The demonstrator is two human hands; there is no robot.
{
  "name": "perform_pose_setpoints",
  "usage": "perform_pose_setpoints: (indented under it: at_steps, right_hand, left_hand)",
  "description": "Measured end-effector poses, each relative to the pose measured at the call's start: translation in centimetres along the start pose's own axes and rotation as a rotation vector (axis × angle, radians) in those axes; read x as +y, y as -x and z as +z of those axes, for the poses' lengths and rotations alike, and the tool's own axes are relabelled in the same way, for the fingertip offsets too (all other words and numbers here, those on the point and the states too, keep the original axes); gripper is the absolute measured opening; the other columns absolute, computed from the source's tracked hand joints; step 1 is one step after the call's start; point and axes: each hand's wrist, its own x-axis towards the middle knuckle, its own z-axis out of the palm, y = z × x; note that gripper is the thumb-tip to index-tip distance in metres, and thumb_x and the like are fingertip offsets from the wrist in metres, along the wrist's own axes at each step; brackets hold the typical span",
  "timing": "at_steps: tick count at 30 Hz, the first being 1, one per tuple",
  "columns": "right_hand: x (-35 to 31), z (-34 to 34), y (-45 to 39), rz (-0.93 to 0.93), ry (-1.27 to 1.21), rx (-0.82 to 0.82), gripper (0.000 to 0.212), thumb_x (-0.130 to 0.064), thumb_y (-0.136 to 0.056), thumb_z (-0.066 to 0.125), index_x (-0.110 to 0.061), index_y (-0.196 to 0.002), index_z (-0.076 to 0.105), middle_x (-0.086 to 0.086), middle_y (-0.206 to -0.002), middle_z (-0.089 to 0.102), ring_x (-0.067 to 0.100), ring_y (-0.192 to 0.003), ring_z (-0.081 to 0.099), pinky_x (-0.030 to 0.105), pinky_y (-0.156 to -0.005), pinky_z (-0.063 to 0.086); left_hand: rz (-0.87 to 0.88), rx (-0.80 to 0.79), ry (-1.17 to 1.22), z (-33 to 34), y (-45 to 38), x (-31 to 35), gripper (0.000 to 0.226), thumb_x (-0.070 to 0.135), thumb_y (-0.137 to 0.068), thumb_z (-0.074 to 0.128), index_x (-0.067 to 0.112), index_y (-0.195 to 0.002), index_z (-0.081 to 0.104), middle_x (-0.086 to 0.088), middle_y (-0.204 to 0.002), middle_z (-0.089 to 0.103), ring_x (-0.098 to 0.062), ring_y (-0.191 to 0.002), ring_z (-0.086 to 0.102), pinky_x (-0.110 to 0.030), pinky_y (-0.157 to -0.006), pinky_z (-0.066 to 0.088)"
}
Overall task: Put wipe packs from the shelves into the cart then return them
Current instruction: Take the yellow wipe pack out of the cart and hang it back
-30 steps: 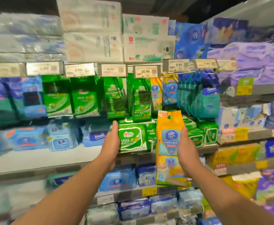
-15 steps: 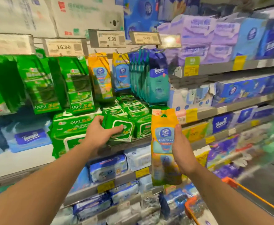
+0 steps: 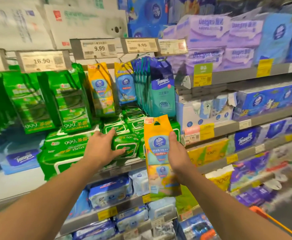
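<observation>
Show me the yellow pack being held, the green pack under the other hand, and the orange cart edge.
yellow wipe pack (image 3: 159, 146): head view, on its round blue logo.
green wipe pack (image 3: 125, 147): head view, on its front label.
cart rim (image 3: 270, 219): head view, on the orange bar.

Bare white shelf board (image 3: 12, 184) left of green stack (image 3: 64, 153). Elsewhere blocked: hanging packs (image 3: 100, 89) above, packed shelves right.

Green wipe packs (image 3: 124, 146) lie stacked on the grey shelf (image 3: 228, 129), blue packs (image 3: 110, 191) on the shelf below.
</observation>
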Motion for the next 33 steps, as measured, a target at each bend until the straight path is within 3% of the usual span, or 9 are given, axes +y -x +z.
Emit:
perform_pose_setpoints:
  at_steps: [3, 9, 12, 15, 18, 20, 25, 29, 33]
  right_hand:
    - [-1.6, 0.4, 0.8, 0.012, 0.019, -0.068, 0.064, -0.077, -0.094, 0.031, -0.032, -0.125, 0.063, -0.012, -0.124, 0.070, 0.014, -0.113, 0.066, 0.040, -0.107, 0.051]
    - [-2.1, 0.8, 0.5, 0.014, 0.016, -0.145, 0.057, -0.070, -0.098, 0.028, -0.034, -0.126, 0.062, -0.018, -0.117, 0.066, 0.004, -0.106, 0.063, 0.025, -0.092, 0.051]
    - [-2.9, 1.4, 0.5, -0.029, -0.006, -0.207, 0.049, -0.069, -0.094, 0.032, -0.037, -0.113, 0.064, -0.027, -0.103, 0.066, -0.006, -0.093, 0.063, 0.017, -0.077, 0.048]
    - [-3.9, 2.9, 0.2, -0.077, -0.012, -0.251, 0.043, -0.066, -0.094, 0.043, -0.033, -0.104, 0.068, -0.025, -0.086, 0.076, -0.010, -0.078, 0.071, 0.010, -0.062, 0.050]
    - [-5.4, 5.0, 0.1, -0.138, -0.028, -0.305, 0.038, -0.058, -0.097, 0.049, -0.029, -0.107, 0.071, -0.018, -0.091, 0.080, -0.002, -0.084, 0.075, 0.014, -0.065, 0.055]
    - [-6.6, 6.6, 0.2, -0.189, -0.011, -0.330, 0.044, -0.059, -0.094, 0.052, -0.024, -0.109, 0.073, -0.010, -0.096, 0.081, 0.006, -0.086, 0.077, 0.023, -0.071, 0.060]
    - [-9.7, 9.9, -0.7, -0.258, -0.020, -0.387, 0.048, -0.067, -0.088, 0.059, -0.026, -0.108, 0.073, -0.005, -0.100, 0.081, 0.018, -0.093, 0.078, 0.049, -0.091, 0.060]
    - [-14.3, 11.6, -2.3, -0.441, -0.097, -0.362, 0.057, -0.063, -0.068, 0.066, -0.020, -0.104, 0.068, 0.003, -0.100, 0.078, 0.019, -0.096, 0.074, 0.050, -0.092, 0.059]
    - [-18.3, 13.1, -3.9, -0.553, -0.144, -0.318, 0.062, -0.056, -0.072, 0.064, 0.003, -0.091, 0.058, 0.015, -0.078, 0.059, 0.024, -0.072, 0.050, 0.043, -0.068, 0.045]
  left_hand:
    - [-0.017, -0.050, -0.250, 0.9, 0.6, 0.1, 0.071, 0.084, -0.075, 0.054, 0.033, -0.123, 0.059, 0.002, -0.127, 0.062, -0.025, -0.121, 0.048, -0.043, -0.094, 0.041]
    - [-0.062, -0.121, -0.296, 0.5, 0.5, 1.1, 0.078, 0.081, -0.074, 0.058, 0.035, -0.137, 0.052, 0.002, -0.140, 0.046, -0.026, -0.133, 0.038, -0.046, -0.100, 0.034]
    - [-0.006, -0.031, 0.119, -0.9, 0.1, 0.9, 0.062, 0.062, -0.081, 0.061, 0.032, -0.136, 0.058, 0.002, -0.129, 0.056, -0.028, -0.126, 0.049, -0.047, -0.103, 0.041]
    - [-0.221, 0.069, 0.918, -5.2, 0.1, 2.0, 0.025, 0.037, -0.103, 0.051, 0.023, -0.112, 0.069, -0.004, -0.109, 0.069, -0.023, -0.097, 0.067, -0.037, -0.085, 0.049]
    - [-0.406, -0.040, 1.537, -9.2, -0.7, 3.3, 0.048, 0.053, -0.105, 0.036, 0.018, -0.103, 0.069, -0.001, -0.088, 0.073, -0.014, -0.072, 0.067, -0.030, -0.068, 0.049]
    - [-0.370, 0.062, 1.566, -10.5, -1.3, 3.8, 0.032, 0.042, -0.103, 0.051, 0.016, -0.097, 0.069, 0.002, -0.077, 0.076, -0.012, -0.068, 0.069, -0.028, -0.063, 0.055]
    - [-0.392, 0.355, 1.480, -12.6, -3.1, 3.6, 0.010, 0.019, -0.097, 0.066, 0.011, -0.097, 0.072, -0.018, -0.100, 0.078, -0.036, -0.093, 0.075, -0.055, -0.087, 0.058]
    - [-0.377, 0.467, 1.451, -14.8, -4.2, 2.5, 0.012, 0.017, -0.098, 0.066, 0.008, -0.097, 0.073, -0.015, -0.093, 0.079, -0.022, -0.079, 0.073, -0.044, -0.074, 0.060]
    - [-0.306, 0.474, 1.462, -15.5, -4.9, 2.4, 0.009, 0.012, -0.098, 0.065, 0.009, -0.095, 0.074, -0.004, -0.080, 0.077, -0.012, -0.066, 0.070, -0.025, -0.060, 0.056]
